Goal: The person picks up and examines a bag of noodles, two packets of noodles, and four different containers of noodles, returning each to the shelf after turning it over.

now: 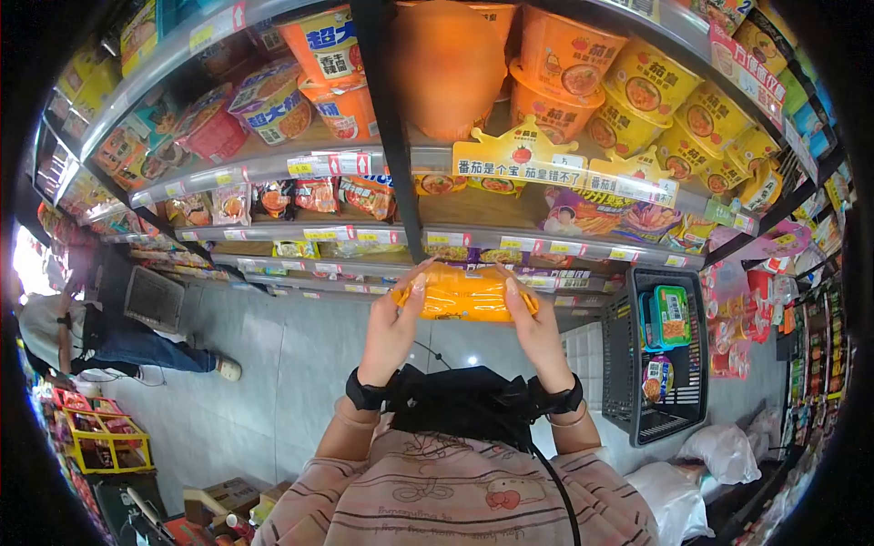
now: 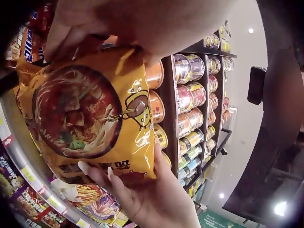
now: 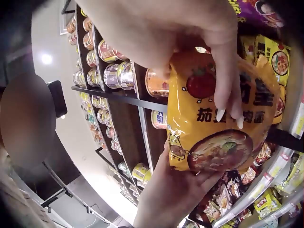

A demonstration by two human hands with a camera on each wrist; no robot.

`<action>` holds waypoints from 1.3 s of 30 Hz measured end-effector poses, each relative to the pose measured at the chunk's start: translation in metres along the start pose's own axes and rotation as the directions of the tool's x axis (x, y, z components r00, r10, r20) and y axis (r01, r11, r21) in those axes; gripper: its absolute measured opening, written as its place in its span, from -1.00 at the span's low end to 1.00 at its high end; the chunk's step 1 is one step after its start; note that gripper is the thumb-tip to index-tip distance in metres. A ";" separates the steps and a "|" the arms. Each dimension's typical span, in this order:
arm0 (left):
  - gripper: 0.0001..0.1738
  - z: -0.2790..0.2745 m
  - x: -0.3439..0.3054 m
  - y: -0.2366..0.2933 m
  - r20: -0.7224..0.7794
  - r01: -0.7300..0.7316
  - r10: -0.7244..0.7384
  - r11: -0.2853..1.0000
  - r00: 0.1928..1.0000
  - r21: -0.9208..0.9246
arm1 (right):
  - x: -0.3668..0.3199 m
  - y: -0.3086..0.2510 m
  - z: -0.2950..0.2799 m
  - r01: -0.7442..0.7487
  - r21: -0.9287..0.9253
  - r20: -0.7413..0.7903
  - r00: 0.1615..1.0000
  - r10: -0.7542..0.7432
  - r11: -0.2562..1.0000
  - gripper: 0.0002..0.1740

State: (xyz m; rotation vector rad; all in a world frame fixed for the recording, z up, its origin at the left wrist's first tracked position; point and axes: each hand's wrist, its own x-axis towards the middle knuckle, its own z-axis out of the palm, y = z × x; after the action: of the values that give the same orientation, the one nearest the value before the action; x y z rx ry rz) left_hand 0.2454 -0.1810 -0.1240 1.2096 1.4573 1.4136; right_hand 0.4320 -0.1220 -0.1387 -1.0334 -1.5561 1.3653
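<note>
An orange packet of instant noodles [image 1: 466, 296] is held level between both hands in front of the body, close to the lower shelves. My left hand [image 1: 393, 320] grips its left end, thumb on the near side and fingers around the back edge. The right hand [image 1: 535, 329] holds the other end the same way. In the left wrist view the front of the packet [image 2: 78, 111] shows a bowl of noodles in red broth. Fingertips of the right hand [image 2: 142, 197] lie on its printed face. The right wrist view shows a tomato and black lettering on the packet [image 3: 190, 111].
Shelves ahead hold orange noodle tubs [image 1: 569, 55], yellow tubs [image 1: 651, 82] and bagged noodles [image 1: 369, 193]. A dark shopping basket [image 1: 621, 387] with several packages stands on the right, white plastic bags [image 1: 669, 496] behind it. On the left are another person [image 1: 137, 337] and a grey basket [image 1: 155, 296].
</note>
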 end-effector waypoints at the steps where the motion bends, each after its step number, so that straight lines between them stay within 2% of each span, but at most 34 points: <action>1: -0.62 0.000 0.000 0.001 -0.002 -0.004 0.004 1.000 1.000 0.011 | 0.000 0.001 0.000 0.002 -0.008 0.004 1.000 -0.002 1.000 -0.49; 4: -0.62 0.000 -0.001 -0.003 0.003 -0.001 0.001 1.000 1.000 0.009 | -0.001 0.005 0.000 -0.021 0.031 0.018 1.000 0.020 0.999 -0.49; 7: -0.62 -0.001 -0.003 0.003 -0.009 0.039 -0.038 0.998 0.999 0.039 | -0.002 0.003 0.001 -0.109 0.138 0.043 0.994 0.104 0.984 -0.48; 10: -0.62 -0.002 -0.004 -0.006 -0.009 0.030 -0.030 0.998 1.000 0.049 | -0.003 0.001 0.001 -0.134 0.154 0.054 0.990 0.127 0.979 -0.48; 21: -0.59 -0.007 -0.005 -0.026 0.035 0.059 -0.058 0.998 0.998 -0.022 | -0.005 0.007 0.001 -0.126 0.083 0.074 0.990 0.120 0.989 -0.45; 25: -0.60 -0.005 -0.003 -0.028 0.046 0.021 -0.017 0.996 0.999 -0.092 | -0.008 0.010 -0.001 -0.130 0.051 0.059 0.990 0.127 0.990 -0.46; 28: -0.60 -0.013 -0.005 -0.025 0.107 0.054 -0.066 0.992 0.992 0.117 | -0.011 0.006 -0.001 -0.162 0.062 0.062 0.986 0.158 0.985 -0.45; 31: -0.51 -0.021 0.000 -0.029 0.199 -0.026 -0.012 0.982 0.980 0.188 | -0.016 -0.001 0.001 -0.280 0.099 0.049 0.960 0.276 0.955 -0.45; 34: -0.34 -0.032 0.004 -0.012 0.365 0.112 -0.205 0.960 0.908 0.258 | -0.015 0.009 -0.002 -0.329 0.045 -0.002 0.944 0.329 0.943 -0.44; 37: -0.19 -0.033 0.005 -0.026 0.412 -0.195 0.071 0.944 0.908 0.267 | -0.015 0.018 0.000 -0.259 -0.085 -0.044 0.966 0.256 0.962 -0.45; 39: -0.15 -0.040 0.009 -0.018 0.532 -0.301 0.087 0.894 0.842 0.332 | -0.012 0.008 0.007 -0.246 -0.274 -0.058 0.969 0.239 0.930 -0.44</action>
State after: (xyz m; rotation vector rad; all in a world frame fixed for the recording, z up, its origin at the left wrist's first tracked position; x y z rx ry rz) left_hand 0.2022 -0.1822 -0.1371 1.8792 1.2971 0.8217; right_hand 0.4296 -0.1347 -0.1477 -1.4517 -1.6798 1.3116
